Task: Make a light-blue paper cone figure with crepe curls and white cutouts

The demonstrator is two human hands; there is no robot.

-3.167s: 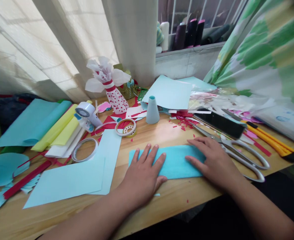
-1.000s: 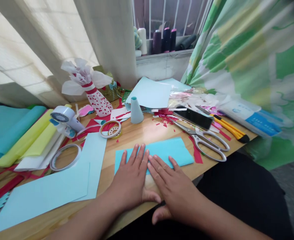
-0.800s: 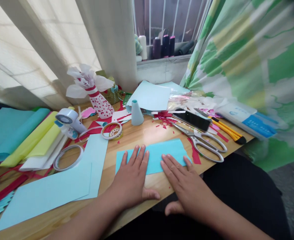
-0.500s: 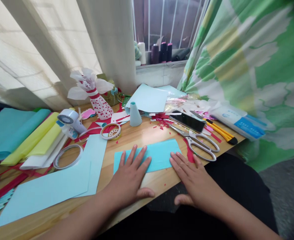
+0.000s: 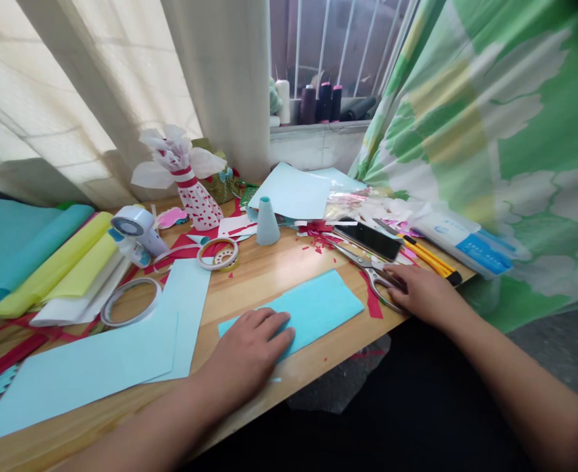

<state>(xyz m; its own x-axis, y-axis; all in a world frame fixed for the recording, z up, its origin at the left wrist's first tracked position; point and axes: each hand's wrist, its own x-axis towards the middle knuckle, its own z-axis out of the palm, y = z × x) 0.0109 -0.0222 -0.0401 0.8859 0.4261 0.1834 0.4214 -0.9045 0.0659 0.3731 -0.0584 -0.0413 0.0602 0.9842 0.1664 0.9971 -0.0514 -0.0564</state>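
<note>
My left hand lies palm down on the left end of a strip of blue paper, its fingers flat and released, pinning the strip to the wooden bench. The strip sits at an angle near the bench's front edge, and its right end is free. It looks light, thin and soft, so I judge it would shift or crease easily. I would take hold at that free end, pinching the edge rather than dragging it.

My right hand is well apart from the strip, curled over the scissors near their pivot. I cannot tell whether those fingers are clenched on the metal or only resting there. The scissors look stiff and fairly heavy, and their looped handles are the obvious place to grip.

I count one pair of scissors, one phone, one yellow utility knife, one blue cone and two rings of tape. Two pale blue sheets overlap left of the strip, and two more lie at the back.
</note>
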